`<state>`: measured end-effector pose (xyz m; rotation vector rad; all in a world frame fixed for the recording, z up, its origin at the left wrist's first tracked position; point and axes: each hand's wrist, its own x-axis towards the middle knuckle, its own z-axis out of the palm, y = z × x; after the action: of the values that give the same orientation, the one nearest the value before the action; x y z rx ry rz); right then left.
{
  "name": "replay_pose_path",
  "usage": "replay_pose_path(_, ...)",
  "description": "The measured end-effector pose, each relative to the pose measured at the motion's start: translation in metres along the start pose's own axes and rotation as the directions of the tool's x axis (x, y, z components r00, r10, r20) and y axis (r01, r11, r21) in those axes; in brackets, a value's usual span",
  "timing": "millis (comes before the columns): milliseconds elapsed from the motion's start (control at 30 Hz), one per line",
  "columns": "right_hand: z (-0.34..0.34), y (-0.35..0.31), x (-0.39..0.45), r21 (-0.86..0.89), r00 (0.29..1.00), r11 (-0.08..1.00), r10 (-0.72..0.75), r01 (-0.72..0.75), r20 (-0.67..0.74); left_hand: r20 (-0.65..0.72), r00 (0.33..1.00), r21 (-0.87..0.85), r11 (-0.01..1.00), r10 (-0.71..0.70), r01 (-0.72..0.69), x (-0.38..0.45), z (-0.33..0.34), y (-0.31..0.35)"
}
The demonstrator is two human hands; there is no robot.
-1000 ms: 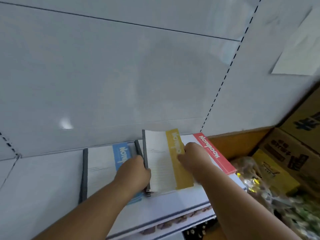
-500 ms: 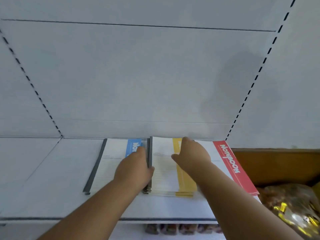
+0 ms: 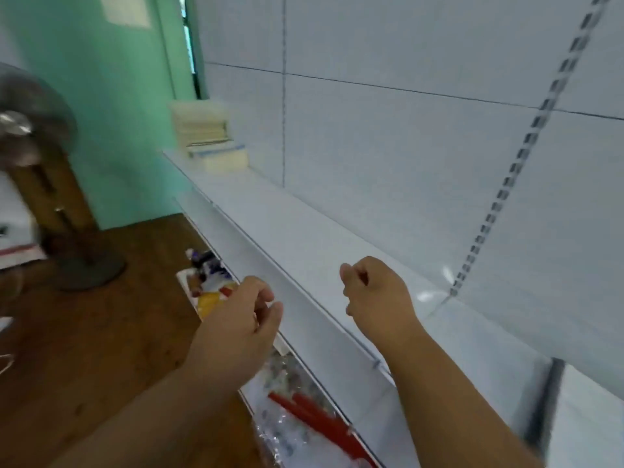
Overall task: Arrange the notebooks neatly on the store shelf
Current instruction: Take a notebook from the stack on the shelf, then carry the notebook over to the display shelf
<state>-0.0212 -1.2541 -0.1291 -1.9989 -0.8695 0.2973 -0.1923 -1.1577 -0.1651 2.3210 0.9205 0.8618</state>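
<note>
white shelf [image 3: 304, 231], green wall [image 3: 118, 130].

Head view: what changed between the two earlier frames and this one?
Both hands let go of the notebooks. The left hand and right hand now hover empty, fingers loosely curled, above the white shelf. The view swung left, showing a stack of notebooks at the far end. Both arms stay reached out over the shelf.

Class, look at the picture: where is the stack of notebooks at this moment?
In the head view, the stack of notebooks sits upper left of centre at the far end of the white shelf, beside the green wall, far beyond both hands.
</note>
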Motion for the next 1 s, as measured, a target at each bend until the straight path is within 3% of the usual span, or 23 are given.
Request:
replay_pose_path(133,0.105,-0.068,0.045,0.125,0.995,0.992,-0.015,0.003,0.096,-0.082,0.996,0.053,0.998,-0.03,0.035,0.033,-0.075,-0.07)
replay_pose_path(267,0.167,-0.116,0.096,0.166,0.99,0.986,-0.021,-0.003,0.143,-0.167,0.985,0.061,0.997,-0.043,0.054,0.086,-0.129,-0.129)
replay_pose_path(533,0.273,-0.146,0.253,0.224,0.987,0.973,0.007,-0.044,0.162,-0.212,0.972,0.107,0.986,-0.101,0.126,0.217,-0.129,-0.244)
replay_pose_path(733,0.377,-0.202,0.37,0.293,0.961,0.942,0.082,-0.161,0.265,-0.195,0.965,0.144,0.969,-0.174,0.203,0.311,-0.181,-0.311)
replay_pose_path(1000,0.506,-0.241,0.506,0.389,0.967,0.889,0.189,-0.243,0.173,-0.227,0.952,0.036,0.975,-0.204,0.217,0.447,-0.207,-0.453)
